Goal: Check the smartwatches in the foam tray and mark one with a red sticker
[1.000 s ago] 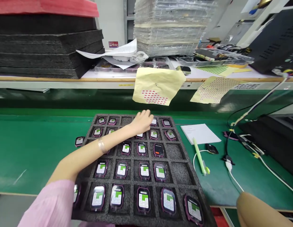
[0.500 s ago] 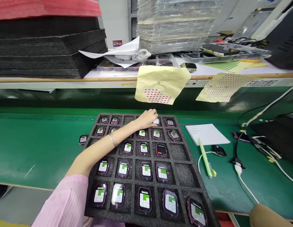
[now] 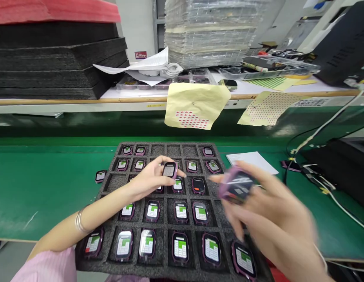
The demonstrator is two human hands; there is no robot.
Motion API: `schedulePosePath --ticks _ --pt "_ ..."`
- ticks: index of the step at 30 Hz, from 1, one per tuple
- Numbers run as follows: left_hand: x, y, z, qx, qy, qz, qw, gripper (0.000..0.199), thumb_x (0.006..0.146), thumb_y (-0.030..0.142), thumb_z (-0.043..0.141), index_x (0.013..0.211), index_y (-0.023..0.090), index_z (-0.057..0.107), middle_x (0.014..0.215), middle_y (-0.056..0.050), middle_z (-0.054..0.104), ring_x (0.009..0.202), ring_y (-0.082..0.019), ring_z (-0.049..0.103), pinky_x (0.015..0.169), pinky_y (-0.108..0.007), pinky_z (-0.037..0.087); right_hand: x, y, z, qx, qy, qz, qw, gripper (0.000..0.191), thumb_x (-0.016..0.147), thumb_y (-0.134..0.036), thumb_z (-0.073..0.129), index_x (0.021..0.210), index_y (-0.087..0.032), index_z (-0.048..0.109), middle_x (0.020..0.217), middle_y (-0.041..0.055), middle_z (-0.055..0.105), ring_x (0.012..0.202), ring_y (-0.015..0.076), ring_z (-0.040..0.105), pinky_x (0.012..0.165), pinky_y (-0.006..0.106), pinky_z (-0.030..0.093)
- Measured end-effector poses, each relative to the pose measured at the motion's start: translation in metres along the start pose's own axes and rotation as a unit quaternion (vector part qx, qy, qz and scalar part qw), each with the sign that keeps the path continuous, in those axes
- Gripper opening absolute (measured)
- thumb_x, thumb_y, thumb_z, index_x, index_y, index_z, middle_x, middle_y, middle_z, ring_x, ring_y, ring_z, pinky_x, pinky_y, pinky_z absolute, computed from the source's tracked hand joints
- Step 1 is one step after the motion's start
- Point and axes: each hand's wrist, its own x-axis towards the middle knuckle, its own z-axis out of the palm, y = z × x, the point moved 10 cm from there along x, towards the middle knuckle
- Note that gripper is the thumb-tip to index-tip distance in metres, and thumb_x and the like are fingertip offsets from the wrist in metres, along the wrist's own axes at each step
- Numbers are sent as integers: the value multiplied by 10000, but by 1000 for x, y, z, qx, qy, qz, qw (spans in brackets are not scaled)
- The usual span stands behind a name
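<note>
A dark foam tray [image 3: 167, 225] with square compartments lies on the green bench, many of them holding purple-framed watches with lit screens. Above its middle, my left hand [image 3: 152, 174] holds a small purple watch [image 3: 169, 170] between thumb and fingers, screen up. At the right side of the tray my right hand [image 3: 272, 219], smeared by motion, grips a larger-looking purple watch [image 3: 239, 186] with a dark, glossy screen. One tray watch [image 3: 198, 185] shows a mostly black screen with a red patch. Several back-row compartments hold no watch.
A single watch [image 3: 100, 176] lies left of the tray. White paper [image 3: 252, 161] and cables [image 3: 325, 184] are to the right. Yellow sheets [image 3: 196, 103] hang from the shelf edge, below black foam stacks [image 3: 46, 70] and stacked clear trays [image 3: 211, 35].
My left hand has drawn back from the back row with a watch, leaving that compartment bare. My right hand has come in from the lower right, holding another watch.
</note>
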Motion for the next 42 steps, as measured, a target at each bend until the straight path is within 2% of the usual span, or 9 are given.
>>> schedulePosePath --ticks 4,7,11,17,21,27,31,36,42 --pt "-27 0 -5 6 53 7 999 538 693 1 682 1148 196 473 935 -28 638 878 -137 594 773 -250 445 36 36 26 76 -68 40 994 553 823 -180 710 1324 -271 493 1140 111 647 646 150 588 433 225 493" --pt "-35 6 -1 -7 47 53 997 624 674 -13 654 1205 235 441 988 -23 593 947 -179 601 799 -299 487 46 50 31 82 -69 43 993 571 819 -148 697 1343 -233 487 1137 119 652 681 158 596 438 219 485" --pt "-42 14 11 -88 6 92 992 474 763 72 595 1181 246 453 1064 -48 584 991 -227 628 840 -406 532 46 49 33 79 -64 32 994 554 829 -142 679 1346 -219 495 1137 121 658 684 162 612 454 228 491" --pt "-44 9 10 -71 36 67 995 183 935 259 509 1102 194 475 958 -70 622 829 -184 653 698 -330 568 42 57 40 86 -71 51 992 541 839 -152 669 1348 -223 498 1090 110 675 678 160 621 469 228 495" --pt "-42 5 5 -52 50 61 996 179 929 266 530 1080 181 482 883 -59 624 756 -170 647 613 -280 559 41 60 43 82 -75 57 992 524 843 -155 663 1339 -226 510 1052 96 678 659 156 617 467 229 494" --pt "-45 6 9 -121 24 55 991 323 859 158 534 1174 198 477 1043 -85 639 914 -216 660 772 -359 565 40 61 44 78 -84 57 992 490 856 -163 653 1322 -246 528 992 77 679 666 169 628 460 230 500" --pt "-47 8 12 -122 4 62 991 400 823 93 527 1202 211 477 1053 -78 637 973 -223 642 816 -375 555 39 63 42 77 -81 57 992 462 868 -175 647 1311 -248 540 1006 85 680 663 169 634 467 232 503" --pt "-50 8 15 -70 6 65 995 308 921 189 510 1224 217 467 1014 -83 617 909 -202 637 773 -366 572 40 62 40 77 -80 50 993 459 870 -178 648 1312 -251 546 1031 90 685 653 162 632 462 226 503" --pt "-49 6 12 -41 28 66 997 292 922 251 553 1202 206 484 987 -83 620 853 -185 637 695 -309 580 37 60 44 69 -85 48 993 426 877 -185 636 1290 -262 564 1046 84 693 580 130 615 437 211 494"
